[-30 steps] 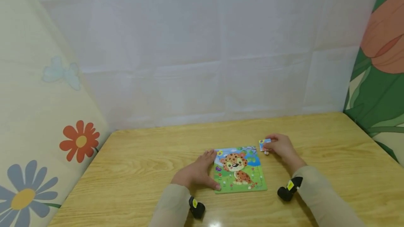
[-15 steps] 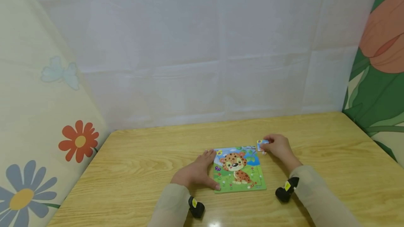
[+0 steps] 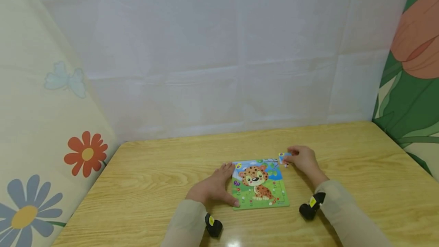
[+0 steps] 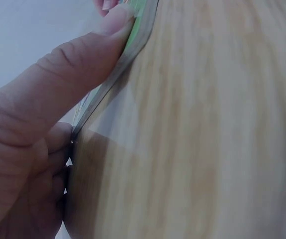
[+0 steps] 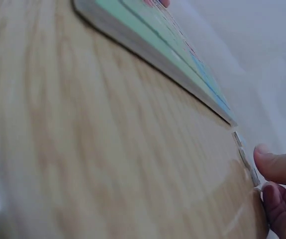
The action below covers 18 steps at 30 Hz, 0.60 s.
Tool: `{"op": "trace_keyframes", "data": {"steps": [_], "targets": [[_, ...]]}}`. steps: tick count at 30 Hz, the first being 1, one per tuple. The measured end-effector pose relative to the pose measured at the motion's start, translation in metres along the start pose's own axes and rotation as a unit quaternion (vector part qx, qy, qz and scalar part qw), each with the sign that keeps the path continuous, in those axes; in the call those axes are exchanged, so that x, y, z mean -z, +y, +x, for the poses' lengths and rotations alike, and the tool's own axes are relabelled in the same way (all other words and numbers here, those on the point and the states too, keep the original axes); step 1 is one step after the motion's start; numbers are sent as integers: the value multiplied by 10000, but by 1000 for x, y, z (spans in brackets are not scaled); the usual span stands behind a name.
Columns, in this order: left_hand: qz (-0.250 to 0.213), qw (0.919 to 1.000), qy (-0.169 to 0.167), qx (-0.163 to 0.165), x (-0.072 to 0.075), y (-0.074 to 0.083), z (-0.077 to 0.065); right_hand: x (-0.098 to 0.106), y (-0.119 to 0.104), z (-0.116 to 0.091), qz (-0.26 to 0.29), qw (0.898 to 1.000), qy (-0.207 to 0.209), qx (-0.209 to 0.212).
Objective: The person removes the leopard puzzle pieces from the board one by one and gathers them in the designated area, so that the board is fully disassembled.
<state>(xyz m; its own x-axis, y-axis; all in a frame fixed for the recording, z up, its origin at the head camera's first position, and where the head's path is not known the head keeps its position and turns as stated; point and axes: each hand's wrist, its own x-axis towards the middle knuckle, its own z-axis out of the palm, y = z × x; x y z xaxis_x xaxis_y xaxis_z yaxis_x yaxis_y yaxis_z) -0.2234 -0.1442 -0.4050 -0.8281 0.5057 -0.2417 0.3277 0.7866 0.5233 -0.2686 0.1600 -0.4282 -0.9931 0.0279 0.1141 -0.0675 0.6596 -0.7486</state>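
Note:
A square puzzle board with a spotted leopard cub on grass lies flat on the wooden table. My left hand is spread along the board's left side, thumb on its near left corner and fingers at the far left one. In the left wrist view the thumb rests across the board's edge. Just off the far right corner, my right hand pinches a small puzzle piece, blue with a yellow patch, between thumb and fingers. The right wrist view shows the piece as a thin strip, partly hidden by the fingertips.
The wooden table extends to both sides of the board. A white cloth backdrop hangs behind it, with flower-print panels left and right. Black devices, one a wrist camera, sit on both cuffs.
My right hand and the puzzle piece have shifted slightly left, closer to the board's far right corner. The left hand and the board hold their place.

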Motion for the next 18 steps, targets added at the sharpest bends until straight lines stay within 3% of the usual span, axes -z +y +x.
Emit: {"op": "trace_keyframes", "data": {"steps": [9, 18], "targets": [[22, 10000, 2, 17, 1, 3, -2, 0, -1, -1, 352, 9990, 268, -73], [51, 10000, -17, 56, 0, 1, -2, -3, -21, -3, 1247, 9915, -151, -328]]}}
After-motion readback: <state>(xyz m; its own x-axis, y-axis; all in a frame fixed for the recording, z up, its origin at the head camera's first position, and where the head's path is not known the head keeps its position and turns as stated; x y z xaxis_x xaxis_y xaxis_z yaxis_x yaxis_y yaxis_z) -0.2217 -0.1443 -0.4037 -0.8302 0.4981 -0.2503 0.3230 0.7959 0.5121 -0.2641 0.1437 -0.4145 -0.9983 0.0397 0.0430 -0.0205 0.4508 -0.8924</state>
